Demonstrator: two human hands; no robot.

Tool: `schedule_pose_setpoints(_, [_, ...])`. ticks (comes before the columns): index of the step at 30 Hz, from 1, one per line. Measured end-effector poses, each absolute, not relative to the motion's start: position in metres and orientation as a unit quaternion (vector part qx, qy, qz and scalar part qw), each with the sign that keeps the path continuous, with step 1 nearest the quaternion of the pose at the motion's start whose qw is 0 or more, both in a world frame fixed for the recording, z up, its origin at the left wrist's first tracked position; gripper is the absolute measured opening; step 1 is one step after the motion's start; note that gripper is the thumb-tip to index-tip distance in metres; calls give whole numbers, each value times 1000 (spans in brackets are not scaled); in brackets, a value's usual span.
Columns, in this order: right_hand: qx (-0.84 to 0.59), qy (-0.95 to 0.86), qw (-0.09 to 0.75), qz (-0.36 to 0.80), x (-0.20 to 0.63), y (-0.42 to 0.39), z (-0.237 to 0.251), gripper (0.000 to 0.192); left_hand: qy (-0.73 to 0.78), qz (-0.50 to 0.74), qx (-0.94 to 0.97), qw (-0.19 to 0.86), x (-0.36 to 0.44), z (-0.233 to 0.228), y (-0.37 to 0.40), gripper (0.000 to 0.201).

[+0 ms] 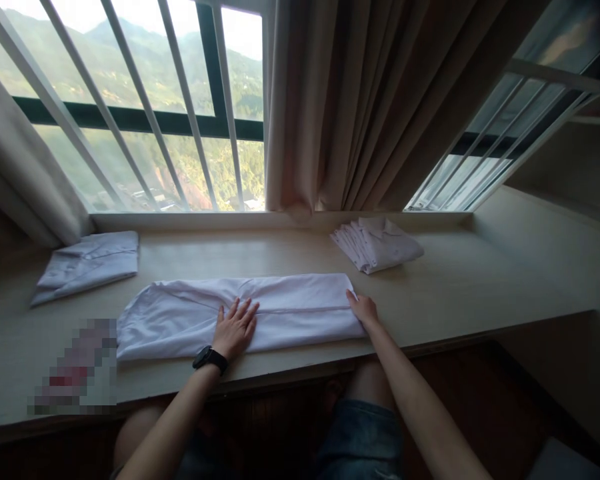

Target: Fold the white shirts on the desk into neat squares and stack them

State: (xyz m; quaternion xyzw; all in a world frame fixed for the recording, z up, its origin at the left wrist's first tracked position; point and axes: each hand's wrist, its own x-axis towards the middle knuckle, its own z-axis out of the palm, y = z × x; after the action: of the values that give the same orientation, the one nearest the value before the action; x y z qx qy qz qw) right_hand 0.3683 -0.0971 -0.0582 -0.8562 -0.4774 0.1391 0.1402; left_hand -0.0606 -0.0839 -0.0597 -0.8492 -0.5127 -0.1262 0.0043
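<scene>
A white shirt (300,293), folded into a long strip, lies across the table in front of me. My left hand (236,327) rests flat on the middle of it, fingers spread and pointing away from me, with a black watch (210,359) on the wrist. At the strip's right end, my right hand (363,309) grips the edge. Its thumb lies along the cloth, while the other fingers are partly hidden. Creases run leftward from under my left hand, and the left end of the strip is rounded and loose.
A folded white garment (93,260) lies at the back left. Several folded white garments (379,244) are stacked at the back right. A blurred-out patch (77,373) covers something at the front left. Behind the table (480,287) are a barred window and curtains (330,100).
</scene>
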Motion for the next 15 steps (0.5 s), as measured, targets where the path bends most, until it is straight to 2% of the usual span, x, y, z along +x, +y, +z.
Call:
schedule_pose_setpoints(3, [-872, -447, 129, 151, 382, -122, -61, 70, -493, -125, -861, -1, -53, -58, -103, 54])
schedule_pose_setpoints(6, [-876, -419, 166, 170, 393, -141, -61, 69, -491, -134, -861, -7, -45, -59, -116, 61])
schedule_pose_setpoints(10, [-831, -451, 254, 204, 400, -152, -59, 49, -536, -161, -829, 0, -40, -58, -119, 69])
schedule_pose_setpoints(15, [-823, -460, 271, 193, 400, -150, -64, 34, -523, -168, -835, 39, -38, -53, -123, 56])
